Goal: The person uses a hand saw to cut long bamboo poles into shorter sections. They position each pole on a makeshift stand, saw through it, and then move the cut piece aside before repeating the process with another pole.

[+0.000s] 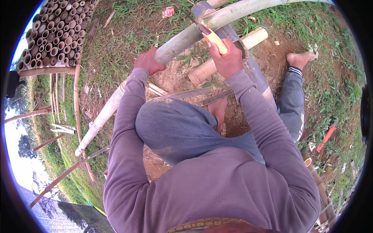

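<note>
A long pale green bamboo pole (237,13) lies slantwise in front of me, resting across a darker bamboo support (259,73). My left hand (147,62) is wrapped round the pole's near left end. In my right hand (227,58) is a handsaw (215,41), gripped by its yellow-orange handle. Its thin dark blade points up and left across the pole beside the support. How deep the blade sits in the bamboo I cannot tell. Below the pole lies a short cut bamboo piece (204,72) on sawdust-covered ground.
At upper left is a stack of cut bamboo tubes (54,37) beside a bamboo frame (76,101). Another pole (103,110) lies left of my bent knee. A red-handled tool (326,138) lies in the grass at right. Near the top is a red wrapper (168,12).
</note>
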Demonstrator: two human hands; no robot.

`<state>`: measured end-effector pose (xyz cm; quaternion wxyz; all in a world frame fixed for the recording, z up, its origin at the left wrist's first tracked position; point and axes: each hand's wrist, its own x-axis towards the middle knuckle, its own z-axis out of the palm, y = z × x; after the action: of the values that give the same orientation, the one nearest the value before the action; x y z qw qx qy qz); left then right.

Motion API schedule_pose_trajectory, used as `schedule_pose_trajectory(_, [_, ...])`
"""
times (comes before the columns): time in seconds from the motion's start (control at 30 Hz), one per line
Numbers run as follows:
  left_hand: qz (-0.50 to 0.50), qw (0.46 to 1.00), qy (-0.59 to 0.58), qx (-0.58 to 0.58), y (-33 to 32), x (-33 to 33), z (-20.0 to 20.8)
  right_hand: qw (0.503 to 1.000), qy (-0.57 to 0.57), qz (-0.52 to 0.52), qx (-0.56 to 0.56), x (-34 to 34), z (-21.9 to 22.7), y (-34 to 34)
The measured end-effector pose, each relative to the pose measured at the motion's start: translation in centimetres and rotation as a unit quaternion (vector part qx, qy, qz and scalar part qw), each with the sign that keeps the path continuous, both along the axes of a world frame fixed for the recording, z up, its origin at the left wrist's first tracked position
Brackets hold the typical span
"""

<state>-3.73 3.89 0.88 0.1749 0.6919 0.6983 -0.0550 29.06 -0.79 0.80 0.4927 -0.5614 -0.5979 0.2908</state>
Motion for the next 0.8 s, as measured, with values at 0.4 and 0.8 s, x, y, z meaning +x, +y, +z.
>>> schedule_pose_trajectory(0.4, [-0.003,1.0,-0.002,-0.011,-0.2,-1.0,-0.6,0.996,-0.07,0.026,0.044,7.5,-1.5,-13.2])
schedule_pose_trajectory(0.8, [0.001,1.0,-0.022,0.001,-0.7,-1.6,-0.6,0.997,-0.048,0.048,-0.024,10.0,0.9,-17.8])
